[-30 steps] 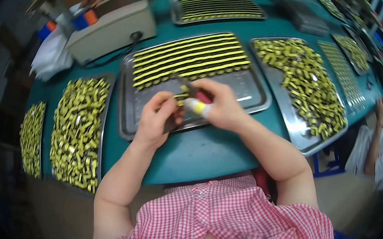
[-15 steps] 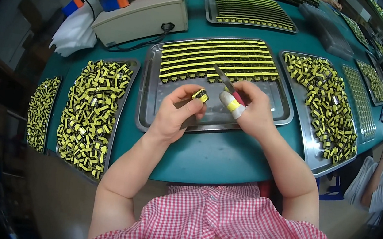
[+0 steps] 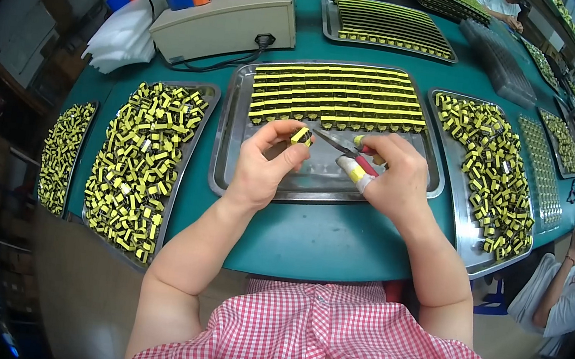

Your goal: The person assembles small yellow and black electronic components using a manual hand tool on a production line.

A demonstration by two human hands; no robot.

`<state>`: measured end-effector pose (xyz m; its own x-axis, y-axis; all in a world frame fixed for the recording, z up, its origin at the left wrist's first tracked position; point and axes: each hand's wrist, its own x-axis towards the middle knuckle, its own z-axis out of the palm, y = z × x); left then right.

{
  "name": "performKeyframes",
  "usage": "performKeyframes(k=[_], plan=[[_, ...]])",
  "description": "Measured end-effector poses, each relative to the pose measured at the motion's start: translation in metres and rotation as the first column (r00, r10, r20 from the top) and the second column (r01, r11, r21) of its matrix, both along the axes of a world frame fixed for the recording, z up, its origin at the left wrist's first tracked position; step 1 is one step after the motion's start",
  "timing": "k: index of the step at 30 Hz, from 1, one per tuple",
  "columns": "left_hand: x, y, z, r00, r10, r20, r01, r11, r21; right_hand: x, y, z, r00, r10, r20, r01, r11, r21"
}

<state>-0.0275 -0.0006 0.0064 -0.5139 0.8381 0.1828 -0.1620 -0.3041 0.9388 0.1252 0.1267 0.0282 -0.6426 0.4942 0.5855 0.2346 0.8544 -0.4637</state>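
Between the thumb and fingers of my left hand [image 3: 259,166] is a small yellow-and-black electronic component [image 3: 301,136], possibly a small transformer. My right hand [image 3: 401,177] grips a red-handled knife [image 3: 331,141], its narrow grey blade pointing left, the tip at or very near the component. White and yellow wrapping covers the right thumb, and another yellow band shows on a finger. Both hands hover over the near part of a metal tray [image 3: 235,151]. In its far part, rows of similar components [image 3: 339,99] stand packed side by side; the nearest row has a gap.
Loose components fill a tray [image 3: 215,97] on the left, another [image 3: 97,109] farther left, and one [image 3: 460,249] on the right. Behind stand a beige box-shaped device [image 3: 227,24] with a black cable and another tray of rows [image 3: 330,25]. A co-worker's arm [image 3: 564,271] shows at right.
My right hand has turned the knife, swinging its blade down and left to the component. The left hand still holds the component. The whole view has shifted slightly.
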Motion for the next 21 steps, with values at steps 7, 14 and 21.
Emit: performKeyframes(k=[7, 14, 21], plan=[[-0.0001, 0.0014, -0.0009, 0.997, 0.059, -0.042, -0.059, 0.998, 0.004, -0.0002, -0.0009, 0.0029, 1.000, 0.017, -0.016, -0.016, 0.997, 0.073], [0.0020, 0.0014, 0.0014, 0.977, 0.152, -0.152, -0.155, 0.988, -0.008, 0.0007, -0.0018, 0.0037, 1.000, 0.012, -0.007, -0.011, 0.995, 0.103], [0.0019, 0.0017, 0.0014, 0.960, 0.180, -0.216, -0.181, 0.983, 0.015, 0.0007, -0.0022, 0.0035, 1.000, 0.022, 0.001, -0.022, 0.993, 0.116]])
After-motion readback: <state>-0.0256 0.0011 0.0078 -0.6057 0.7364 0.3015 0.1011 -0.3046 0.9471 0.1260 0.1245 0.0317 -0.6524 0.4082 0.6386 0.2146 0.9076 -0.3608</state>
